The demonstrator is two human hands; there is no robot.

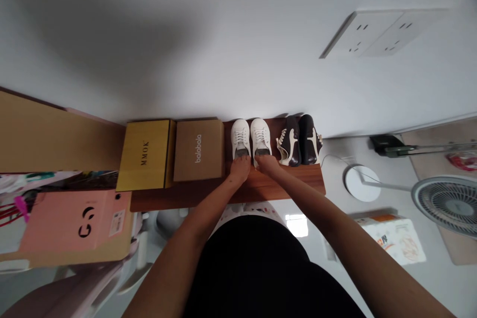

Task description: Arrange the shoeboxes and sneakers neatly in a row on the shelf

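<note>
Two white lace-up shoes stand side by side on a reddish-brown wooden shelf, toes toward the wall. My left hand (241,166) is closed on the heel of the left white shoe (240,134). The heel of the right white shoe (260,134) is in my right hand (265,163), its fingers bent over the opening. Both heels are partly hidden by my hands. To the right on the wooden shelf (301,179) rests a pair of dark shoes (292,141) with cream trim and laces.
Left of the white shoes sit a brown box (198,151) and a yellow box (145,154). A pink box (67,221) lies farther left. On the right are a fan (447,206) and a white package (395,238); wall sockets (383,32) are above.
</note>
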